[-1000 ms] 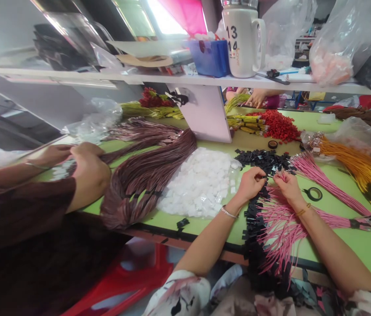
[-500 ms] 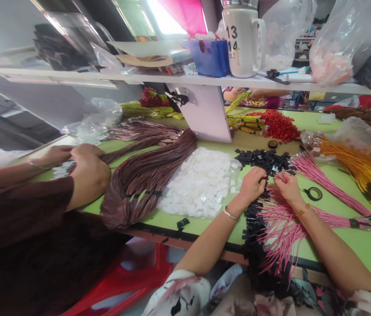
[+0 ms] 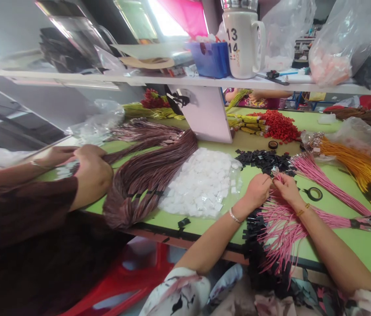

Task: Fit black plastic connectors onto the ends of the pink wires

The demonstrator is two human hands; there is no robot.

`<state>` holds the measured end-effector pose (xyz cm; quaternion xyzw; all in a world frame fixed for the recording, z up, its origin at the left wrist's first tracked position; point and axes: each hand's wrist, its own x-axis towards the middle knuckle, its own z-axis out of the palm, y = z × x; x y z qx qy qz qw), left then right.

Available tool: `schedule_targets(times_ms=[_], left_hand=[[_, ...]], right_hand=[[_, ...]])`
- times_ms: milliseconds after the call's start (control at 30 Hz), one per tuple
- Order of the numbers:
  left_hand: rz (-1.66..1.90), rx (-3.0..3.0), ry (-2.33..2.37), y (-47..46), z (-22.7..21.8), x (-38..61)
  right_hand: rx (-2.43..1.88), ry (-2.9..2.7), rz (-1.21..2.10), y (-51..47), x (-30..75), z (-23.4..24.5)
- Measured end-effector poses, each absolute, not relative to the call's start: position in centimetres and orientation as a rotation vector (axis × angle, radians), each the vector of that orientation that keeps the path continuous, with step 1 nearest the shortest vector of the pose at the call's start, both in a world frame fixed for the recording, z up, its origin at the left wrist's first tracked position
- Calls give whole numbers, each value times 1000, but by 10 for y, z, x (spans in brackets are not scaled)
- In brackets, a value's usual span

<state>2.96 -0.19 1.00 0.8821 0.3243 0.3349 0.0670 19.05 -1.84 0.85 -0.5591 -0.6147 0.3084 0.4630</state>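
Stretching from left to right, the green surface [image 3: 366,245] is overhung at its far side by a white shelf [image 3: 159,80]. On the left, thick bundles of brown wire [image 3: 152,175] are laid in a curve; just right of them, white connector housings [image 3: 201,182] are heaped on clear plastic. Farther right, loose pink wires [image 3: 284,232] are fanned toward the near edge. Beyond the hands, black connector housings [image 3: 261,160] are piled. Near that pile, a few pink wires are pinched by the right hand [image 3: 287,186], their silver-coloured ends held up. Right beside it, the left hand [image 3: 258,189] is curled, fingertips drawn in; whether anything is pinched there cannot be told. To the right, a roll of black tape [image 3: 308,194] is set down.
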Motion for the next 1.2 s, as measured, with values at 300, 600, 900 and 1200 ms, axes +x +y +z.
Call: schedule_targets(times_ms=[300, 600, 900, 1200], left_hand=[[918, 2231, 976, 26, 14, 13], [788, 2301, 1553, 84, -22, 8], [514, 2385, 1643, 72, -14, 7], [956, 1053, 997, 42, 11, 14]], right_hand=[[-1171, -1023, 1079, -16, 192, 15], [-1044, -1070, 1211, -22, 187, 19], [-1043, -1093, 1238, -21, 185, 18], [-1153, -1238, 1170, -18, 185, 9]])
